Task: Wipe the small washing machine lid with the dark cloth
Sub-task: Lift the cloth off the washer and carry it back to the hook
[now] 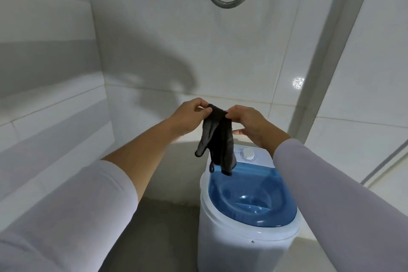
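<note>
A small white washing machine (234, 240) stands on the floor at lower centre, topped by a translucent blue lid (249, 196) and a white dial (248, 153) at the back. The dark cloth (217, 139) hangs limp in the air above the lid's far edge, its lower tip just over the blue plastic. My left hand (187, 117) pinches the cloth's top left corner. My right hand (249, 123) pinches the top right corner. Both hands are raised above the machine, close together.
White tiled walls (154, 51) enclose the corner, with a ledge running along the left. A metal shower hose (229, 4) loops down from above. A pale vertical frame (315, 86) rises to the right of the machine. Grey floor (163, 227) lies left of it.
</note>
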{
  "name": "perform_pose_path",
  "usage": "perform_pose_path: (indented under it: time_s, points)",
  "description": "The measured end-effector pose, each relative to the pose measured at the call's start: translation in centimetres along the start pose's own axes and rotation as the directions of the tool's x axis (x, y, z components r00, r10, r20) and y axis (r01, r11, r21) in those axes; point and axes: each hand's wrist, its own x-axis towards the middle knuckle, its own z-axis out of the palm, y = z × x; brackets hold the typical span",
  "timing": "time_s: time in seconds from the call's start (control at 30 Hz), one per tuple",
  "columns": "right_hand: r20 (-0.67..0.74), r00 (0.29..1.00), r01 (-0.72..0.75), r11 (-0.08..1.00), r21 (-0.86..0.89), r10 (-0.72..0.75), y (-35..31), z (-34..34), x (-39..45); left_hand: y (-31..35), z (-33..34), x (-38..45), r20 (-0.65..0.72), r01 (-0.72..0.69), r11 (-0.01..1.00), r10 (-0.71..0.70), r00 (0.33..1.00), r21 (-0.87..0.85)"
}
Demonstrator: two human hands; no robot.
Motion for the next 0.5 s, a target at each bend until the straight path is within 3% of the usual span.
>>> perform_pose_path:
  time_s: [0.17, 0.27, 0.37, 0.5]
  points:
    - [0.149, 0.989, 0.005, 0.996, 0.090, -0.019, 1.2, 1.9, 5.7, -2.9, -1.8, 4.1, 0.065, 0.051, 0.998, -0.049, 0.997, -0.045]
    - [0.219, 0.976, -0.001, 0.999, 0.035, -0.007, 1.2, 2.7, 9.3, -4.0, -2.9, 7.1, 0.053, 0.108, 0.994, -0.108, 0.993, 0.007]
    - [0.253, 0.967, -0.031, 0.999, -0.041, 0.041, -0.4, 3.2, 11.9, -3.7, -4.7, 9.5, 0.020, 0.156, 0.984, -0.158, 0.987, 0.089]
    - [0.288, 0.956, -0.047, 0.999, -0.012, 0.048, -5.0, 4.4, 13.1, -1.6, -8.4, 11.1, 0.018, 0.209, 0.970, -0.213, 0.977, 0.124]
